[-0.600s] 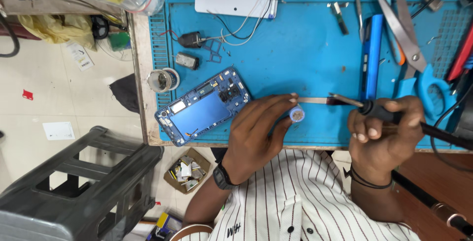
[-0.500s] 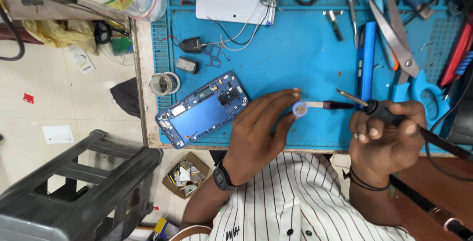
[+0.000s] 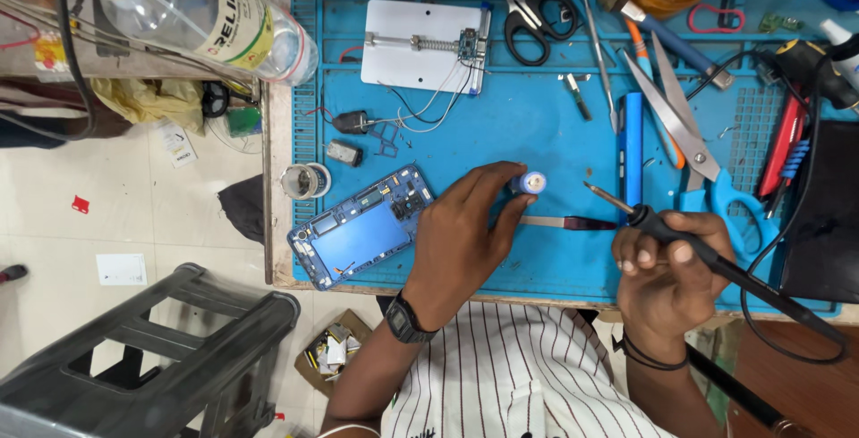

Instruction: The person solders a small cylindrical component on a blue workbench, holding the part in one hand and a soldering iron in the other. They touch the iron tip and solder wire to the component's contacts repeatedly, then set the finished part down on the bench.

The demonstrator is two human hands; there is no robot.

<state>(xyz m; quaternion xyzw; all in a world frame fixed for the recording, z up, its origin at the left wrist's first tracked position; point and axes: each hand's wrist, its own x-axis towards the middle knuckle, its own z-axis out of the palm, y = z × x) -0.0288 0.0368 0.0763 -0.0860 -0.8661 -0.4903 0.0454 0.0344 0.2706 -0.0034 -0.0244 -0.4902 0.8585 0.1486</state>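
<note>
Nearest the camera, the person in a white shirt with dark stripes (image 3: 528,375) is working over the front edge of a blue rubbery mat (image 3: 528,125). The right hand (image 3: 667,277) is closed in a fist around the dark handle of a soldering iron (image 3: 662,228), its thin metal tip pointing up and left, clear of the mat and near the left hand. The left hand (image 3: 461,241), a dark watch at its wrist, is pinching a small round blue-and-white pot (image 3: 530,182) between thumb and fingertips; whether the pot is resting on the mat or is lifted off it cannot be told. A flat tool (image 3: 568,222) with a pale blade and a dark grip is lying on the mat between the two hands.

Judging by this, the step in hand is dressing the iron's tip from the pot, and the next move is calling for a short, steady bringing together of tip and pot while the left fingers are keeping clear of the hot metal.

Just left of the left hand, an opened phone (image 3: 362,223) with a blue frame is lying face down, its inner parts showing. Farther off, a white metal board holder (image 3: 420,44) with thin wires is sitting on the mat, with black-handled scissors (image 3: 532,17) beyond it and blue-handled scissors (image 3: 707,178) to the right. A clear plastic bottle (image 3: 197,8) is lying at the far left.
</note>
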